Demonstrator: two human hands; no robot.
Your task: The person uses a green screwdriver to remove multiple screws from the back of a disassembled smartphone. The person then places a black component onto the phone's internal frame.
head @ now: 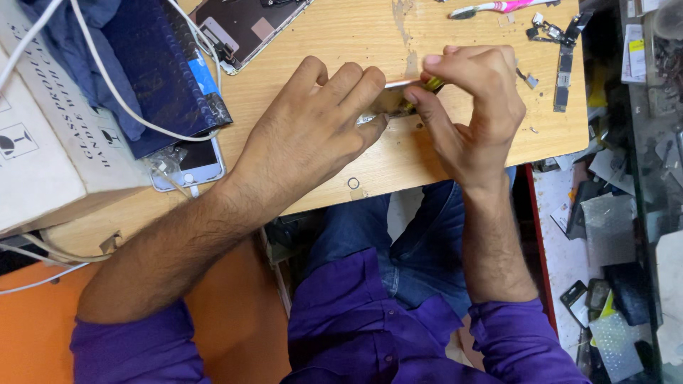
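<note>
Fingers (370,85) pinch a phone part (388,103) near a white carton (43,149).

You are reaching your left hand (309,131) toward two o'clock, palm down, fingers curled and knuckles raised, the fingertips pressing downward. Your left forearm is running bare from eight o'clock, its purple sleeve pushed up near the elbow. Your right hand (469,114) is meeting it from the right, thumb and fingers pinching together toward nine o'clock. Your right forearm is rising nearly straight from six o'clock, wrist bending slightly inward.
</note>
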